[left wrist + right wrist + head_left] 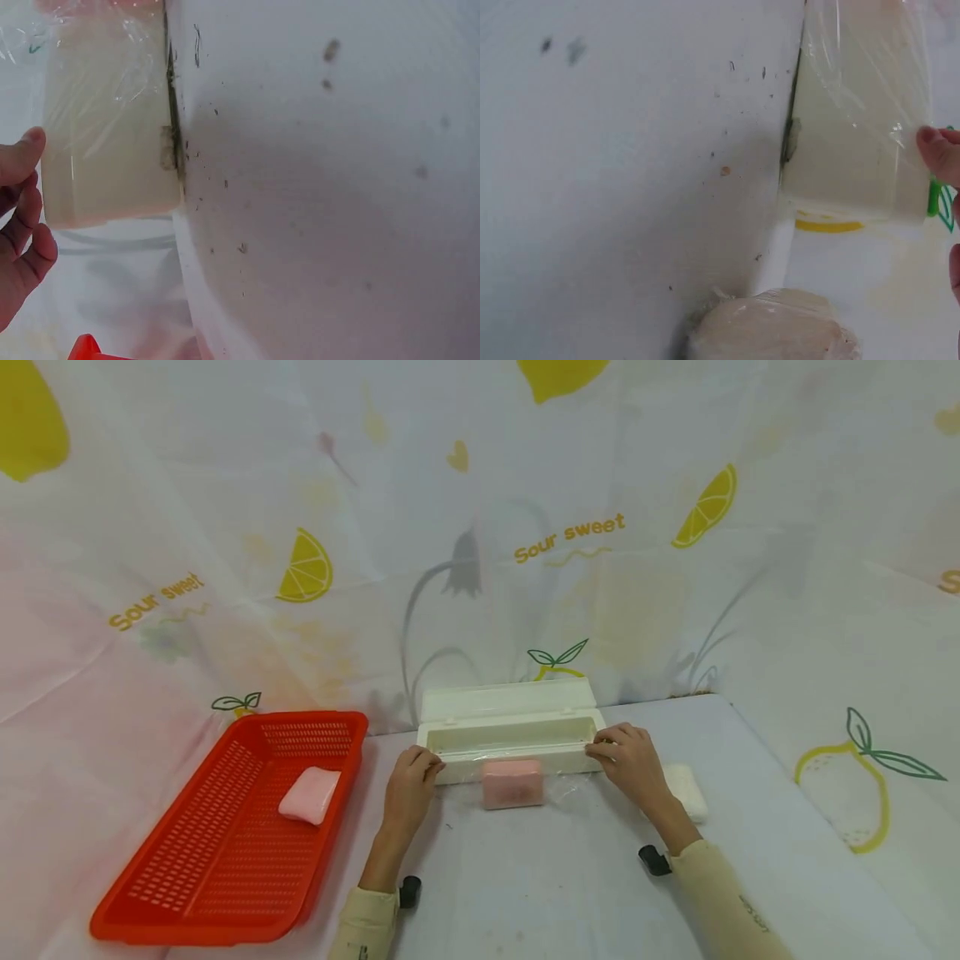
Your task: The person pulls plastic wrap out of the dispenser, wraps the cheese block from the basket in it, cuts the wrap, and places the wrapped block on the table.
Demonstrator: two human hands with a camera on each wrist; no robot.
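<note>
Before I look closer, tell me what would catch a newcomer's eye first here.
The bright red basket on the left, with a pink block inside, would likely stand out first. Next comes the open white box in the middle, the left hand and right hand pinching clear film at its front, another pink block between them.

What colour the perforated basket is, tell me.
Red; the perforated basket shows best in the head view.
</note>
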